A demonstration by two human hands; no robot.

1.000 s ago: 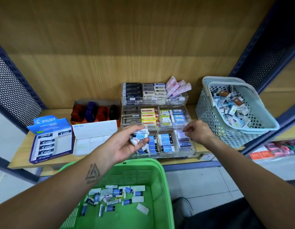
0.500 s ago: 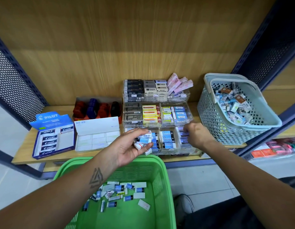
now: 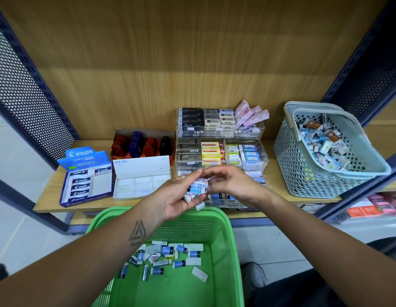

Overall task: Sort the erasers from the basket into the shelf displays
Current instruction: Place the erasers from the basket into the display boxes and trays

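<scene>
Above the green basket (image 3: 225, 251), the left hand (image 3: 177, 196) cupped a small stack of erasers (image 3: 198, 188) while the right hand (image 3: 232, 185) pinched the top one, just before the clear shelf displays (image 3: 245, 165).

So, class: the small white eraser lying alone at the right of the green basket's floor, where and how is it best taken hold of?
Pinch the small white eraser across its two long edges, coming straight down from above. It lies flat and apart from the other erasers on the green plastic basket floor, so both edges are free. The right hand looks better placed, as the left hand holds a stack of erasers.
</scene>
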